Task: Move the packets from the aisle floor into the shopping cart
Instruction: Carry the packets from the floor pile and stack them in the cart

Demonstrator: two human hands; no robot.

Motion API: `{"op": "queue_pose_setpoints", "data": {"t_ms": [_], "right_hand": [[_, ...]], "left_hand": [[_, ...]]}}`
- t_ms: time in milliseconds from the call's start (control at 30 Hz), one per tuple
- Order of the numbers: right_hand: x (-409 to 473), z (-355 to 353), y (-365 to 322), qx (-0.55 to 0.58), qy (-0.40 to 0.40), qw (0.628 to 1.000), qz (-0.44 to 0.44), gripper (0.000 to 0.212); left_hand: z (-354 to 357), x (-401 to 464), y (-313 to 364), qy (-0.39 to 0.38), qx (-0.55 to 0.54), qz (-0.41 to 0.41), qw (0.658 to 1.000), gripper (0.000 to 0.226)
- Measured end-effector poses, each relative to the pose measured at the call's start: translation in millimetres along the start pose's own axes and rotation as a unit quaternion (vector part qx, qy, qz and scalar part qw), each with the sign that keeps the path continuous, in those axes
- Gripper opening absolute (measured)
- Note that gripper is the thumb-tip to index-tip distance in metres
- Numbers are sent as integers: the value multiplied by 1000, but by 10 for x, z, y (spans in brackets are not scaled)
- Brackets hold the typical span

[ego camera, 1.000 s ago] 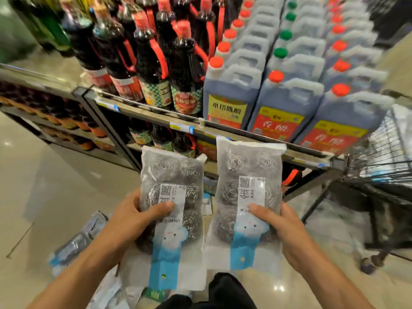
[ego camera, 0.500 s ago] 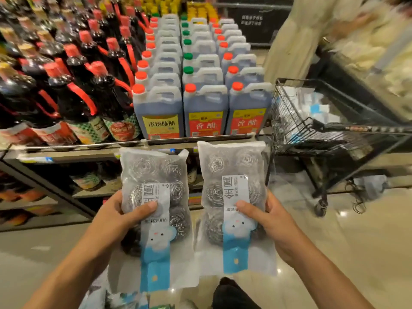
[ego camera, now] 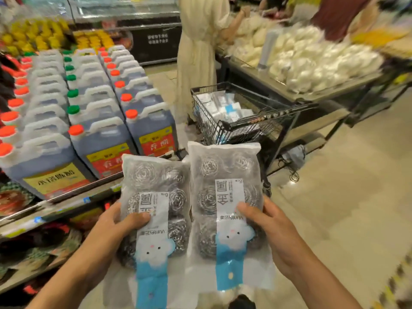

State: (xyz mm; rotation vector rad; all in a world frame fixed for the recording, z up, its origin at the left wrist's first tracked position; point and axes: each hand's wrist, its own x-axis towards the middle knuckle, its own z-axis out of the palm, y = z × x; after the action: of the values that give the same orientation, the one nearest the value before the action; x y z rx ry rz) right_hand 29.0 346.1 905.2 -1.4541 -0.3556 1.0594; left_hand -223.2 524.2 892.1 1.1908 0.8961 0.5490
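The left hand (ego camera: pixel 109 228) and right hand (ego camera: pixel 270 230) each pinch 1 clear plastic packet of steel-wool scourers, left packet (ego camera: pixel 156 210) and right packet (ego camera: pixel 225 197), upright and side by side, probably for dropping into the black wire shopping cart (ego camera: pixel 243 121) ahead.

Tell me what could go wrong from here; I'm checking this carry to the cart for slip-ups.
1. Each hand, left hand and right hand, grips only the lower part of its scourer packet (left packet, right packet); the slick tops could flop or slip.
2. The shopping cart already holds packets, so tossed ones might slide off the pile.
3. A person in a cream dress stands next to the cart and might be bumped.
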Motion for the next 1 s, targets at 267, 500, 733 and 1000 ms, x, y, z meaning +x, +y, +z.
{"op": "queue_pose_setpoints", "data": {"t_ms": [267, 500, 733, 1000], "right_hand": [[512, -1114, -536, -25, 56, 998, -22, 47], [1128, -1965, -936, -31, 45, 999, -1, 31], [1728, -2362, -1438, -30, 38, 999, -8, 25], [2802, -2438, -2006, -35, 45, 998, -29, 25]], "left_hand": [[1309, 861, 88, -22, 5, -5, 1000, 50], [2221, 1448, 417, -36, 44, 9, 998, 47], [2704, 2065, 804, -40, 26, 16, 999, 50], [2942, 3125, 1111, -41, 18, 26, 999, 69]]}}
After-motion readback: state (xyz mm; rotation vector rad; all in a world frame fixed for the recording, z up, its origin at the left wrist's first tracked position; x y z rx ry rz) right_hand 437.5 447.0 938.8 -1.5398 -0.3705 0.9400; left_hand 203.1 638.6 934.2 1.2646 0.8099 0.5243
